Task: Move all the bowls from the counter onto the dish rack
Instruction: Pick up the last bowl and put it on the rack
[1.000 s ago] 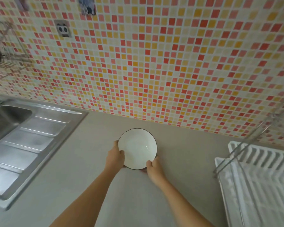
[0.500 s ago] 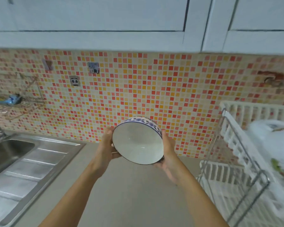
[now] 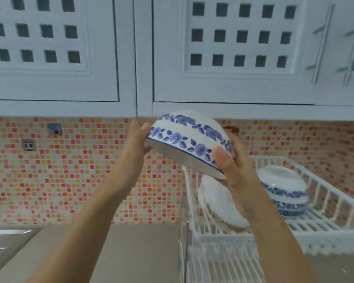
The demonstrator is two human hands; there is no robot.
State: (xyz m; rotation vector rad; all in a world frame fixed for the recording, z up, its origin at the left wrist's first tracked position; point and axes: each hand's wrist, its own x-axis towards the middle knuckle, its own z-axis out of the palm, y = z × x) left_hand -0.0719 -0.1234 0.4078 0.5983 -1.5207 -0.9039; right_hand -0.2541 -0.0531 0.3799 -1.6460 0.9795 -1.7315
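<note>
I hold a white bowl with blue flower bands (image 3: 189,139) upside down and tilted, high above the counter, just left of the white dish rack (image 3: 335,205). My left hand (image 3: 136,139) grips its left rim and my right hand (image 3: 233,168) grips its lower right rim. On the rack's upper tier an upturned stack of matching blue-patterned bowls (image 3: 284,190) rests at the right. A white plate (image 3: 217,203) leans on edge at the rack's left end, partly hidden behind my right wrist.
White wall cabinets (image 3: 233,48) hang just above the bowl. The beige counter (image 3: 141,252) runs below, with a steel sink drainer (image 3: 6,240) at the far left. The rack's lower tier (image 3: 223,262) shows at the bottom. A mosaic tile wall lies behind.
Both hands lifted the bowl off the counter, raised it, and turned it rim-down while carrying it right toward the rack. The view has tilted up to show the cabinets.
</note>
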